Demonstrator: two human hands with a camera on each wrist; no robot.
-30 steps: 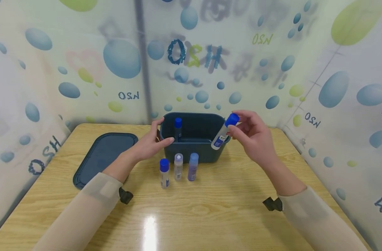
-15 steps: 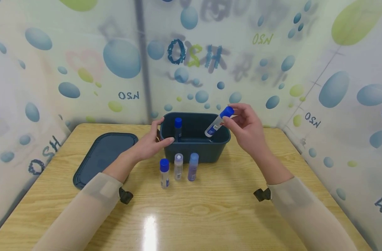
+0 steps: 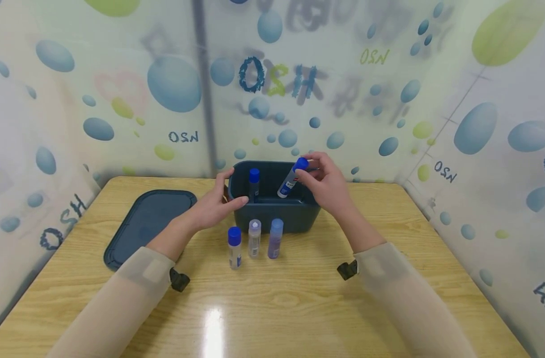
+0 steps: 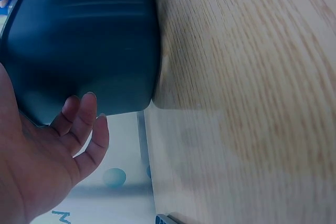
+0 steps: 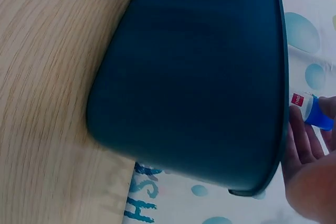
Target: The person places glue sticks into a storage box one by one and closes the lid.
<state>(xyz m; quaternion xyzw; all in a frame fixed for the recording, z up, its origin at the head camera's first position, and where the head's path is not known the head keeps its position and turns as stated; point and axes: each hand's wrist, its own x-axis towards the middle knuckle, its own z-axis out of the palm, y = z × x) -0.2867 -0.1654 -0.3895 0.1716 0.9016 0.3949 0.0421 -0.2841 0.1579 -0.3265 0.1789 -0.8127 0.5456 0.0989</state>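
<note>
My right hand [image 3: 330, 186] pinches a glue stick [image 3: 288, 183] by its blue cap, tilted, with its clear lower end inside the dark blue plastic bin [image 3: 294, 219]. In the right wrist view, the glue stick's blue cap [image 5: 318, 116] shows beyond the bin's rim. My left hand [image 3: 211, 204] grips the bin's left end, thumb over the front rim and index finger at the back corner. Its other fingers [image 4: 86, 124] lie against the bin's outer side in the left wrist view. Another glue stick [image 3: 254, 184] stands upright inside, on the left.
In front of the bin stand a blue-capped glue stick [image 3: 234, 248], a clear-capped one [image 3: 254, 238] and a purplish one [image 3: 275, 239]. A dark blue lid [image 3: 151, 219] lies flat on the wooden table [image 3: 281, 303] at left. Patterned walls [image 3: 357, 129] rise behind and beside the table.
My right hand has moved left, carrying the glue stick from the bin's right rim to over its inside, its lower end now below rim level. My left hand stays in place.
</note>
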